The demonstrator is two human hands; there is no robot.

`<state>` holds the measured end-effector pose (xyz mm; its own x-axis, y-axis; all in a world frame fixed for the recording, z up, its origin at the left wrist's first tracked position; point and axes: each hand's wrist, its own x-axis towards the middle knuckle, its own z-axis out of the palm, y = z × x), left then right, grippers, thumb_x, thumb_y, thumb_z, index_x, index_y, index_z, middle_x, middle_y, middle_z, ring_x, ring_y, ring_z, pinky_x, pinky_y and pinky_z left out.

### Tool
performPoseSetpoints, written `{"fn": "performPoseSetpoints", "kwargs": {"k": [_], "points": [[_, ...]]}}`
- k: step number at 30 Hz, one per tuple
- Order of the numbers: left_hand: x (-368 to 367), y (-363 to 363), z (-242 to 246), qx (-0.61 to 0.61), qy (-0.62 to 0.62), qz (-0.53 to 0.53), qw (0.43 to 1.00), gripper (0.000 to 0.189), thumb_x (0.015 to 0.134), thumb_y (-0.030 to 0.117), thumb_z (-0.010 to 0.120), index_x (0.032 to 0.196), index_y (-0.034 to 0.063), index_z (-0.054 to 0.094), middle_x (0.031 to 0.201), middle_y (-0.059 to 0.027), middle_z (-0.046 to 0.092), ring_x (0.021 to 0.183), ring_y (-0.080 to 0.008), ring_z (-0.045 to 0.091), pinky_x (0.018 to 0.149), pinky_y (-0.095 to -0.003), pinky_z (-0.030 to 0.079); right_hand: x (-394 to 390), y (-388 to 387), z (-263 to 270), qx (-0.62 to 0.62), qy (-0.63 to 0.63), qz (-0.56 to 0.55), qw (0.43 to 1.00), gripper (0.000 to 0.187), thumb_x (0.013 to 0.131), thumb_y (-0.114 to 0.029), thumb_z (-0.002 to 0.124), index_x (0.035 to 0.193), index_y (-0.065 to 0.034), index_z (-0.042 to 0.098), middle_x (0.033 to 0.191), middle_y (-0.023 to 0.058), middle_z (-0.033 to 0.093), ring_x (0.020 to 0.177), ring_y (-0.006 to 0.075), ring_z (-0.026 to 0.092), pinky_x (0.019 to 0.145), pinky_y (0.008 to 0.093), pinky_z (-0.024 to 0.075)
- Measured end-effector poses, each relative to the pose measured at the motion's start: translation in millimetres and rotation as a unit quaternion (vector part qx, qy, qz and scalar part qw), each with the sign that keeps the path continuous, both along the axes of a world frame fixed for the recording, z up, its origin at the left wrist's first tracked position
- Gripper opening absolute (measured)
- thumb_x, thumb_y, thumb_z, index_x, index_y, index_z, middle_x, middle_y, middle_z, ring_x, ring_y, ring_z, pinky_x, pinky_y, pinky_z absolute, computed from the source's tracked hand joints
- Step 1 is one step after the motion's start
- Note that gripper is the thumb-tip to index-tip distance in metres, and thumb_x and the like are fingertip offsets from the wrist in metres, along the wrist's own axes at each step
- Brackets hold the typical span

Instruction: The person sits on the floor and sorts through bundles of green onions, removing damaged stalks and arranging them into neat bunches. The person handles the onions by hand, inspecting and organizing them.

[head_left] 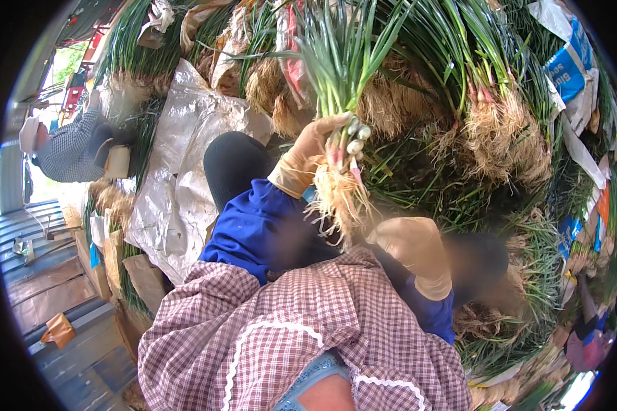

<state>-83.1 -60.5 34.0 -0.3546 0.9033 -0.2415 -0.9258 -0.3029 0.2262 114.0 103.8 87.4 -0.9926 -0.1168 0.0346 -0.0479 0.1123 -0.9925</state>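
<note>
My left hand (pixel 316 146), in a beige glove, is closed round the stems of a bunch of green onions (pixel 342 97). Its leaves point away from me, while small white bulbs and pale, stringy roots hang towards my lap. Below and to the right, my right hand (pixel 411 246), gloved alike, is near the root tips with its fingers bent. Those fingers are partly hidden and blurred, so whether they hold anything is unclear. Another pile of green onions (pixel 493 110) lies to the upper right, its roots towards me.
A crumpled plastic sheet (pixel 185 133) lies to my left. Loose green leaves (pixel 416 180) cover the ground before me. A person in a checked shirt (pixel 77 149) sits at the far left; part of another person (pixel 588 347) shows at the lower right edge.
</note>
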Motion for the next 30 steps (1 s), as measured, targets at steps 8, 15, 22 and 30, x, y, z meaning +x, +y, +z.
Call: {"fn": "performPoseSetpoints", "kwargs": {"k": [8,15,22,30], "points": [[2.1,5.5,-12.6,-0.006,0.036,-0.003,0.999,0.024,0.098,0.024,0.048,0.088,0.0032,0.052,0.082,-0.0087,0.056,0.062,-0.0186,0.056,0.067,-0.0376,0.056,-13.4,-0.7,-19.6,-0.003,-0.133,-0.17,0.977,0.01,0.086,-0.002,0.061,0.093,0.0013,0.068,0.083,0.0058,0.07,0.071,0.0066,0.06,0.065,0.0211,0.0488],[51.8,9.1,1.6,-0.214,0.06,-0.163,0.961,0.02,0.097,0.024,0.053,0.092,0.0044,0.052,0.07,-0.0047,0.052,0.046,-0.0143,0.047,0.043,-0.0259,0.043,-106.2,5.5,-83.3,0.163,-0.005,-0.411,0.897,0.018,0.086,-0.009,0.06,0.101,-0.0024,0.066,0.088,0.0182,0.069,0.08,0.0356,0.067,0.069,0.0369,0.0522],[35.7,-4.1,43.4,-0.098,0.179,0.0,0.979,0.021,0.087,0.02,0.065,0.092,0.0026,0.054,0.076,-0.0081,0.053,0.051,-0.0139,0.051,0.053,-0.0273,0.051,-131.0,137.4,-31.7,0.451,-0.086,-0.43,0.777,0.026,0.088,-0.031,0.064,0.103,-0.0095,0.066,0.093,0.0116,0.07,0.083,0.0267,0.068,0.071,0.0404,0.0539],[12.6,78.2,23.3,-0.052,0.264,0.01,0.963,0.018,0.091,0.01,0.061,0.103,-0.0024,0.059,0.088,-0.0133,0.069,0.061,-0.0178,0.066,0.048,-0.0241,0.054,-76.9,72.9,31.2,0.644,0.075,-0.345,0.678,0.021,0.091,-0.032,0.061,0.082,-0.0133,0.062,0.064,0.0028,0.055,0.053,0.0191,0.057,0.049,0.0348,0.0488]]}}
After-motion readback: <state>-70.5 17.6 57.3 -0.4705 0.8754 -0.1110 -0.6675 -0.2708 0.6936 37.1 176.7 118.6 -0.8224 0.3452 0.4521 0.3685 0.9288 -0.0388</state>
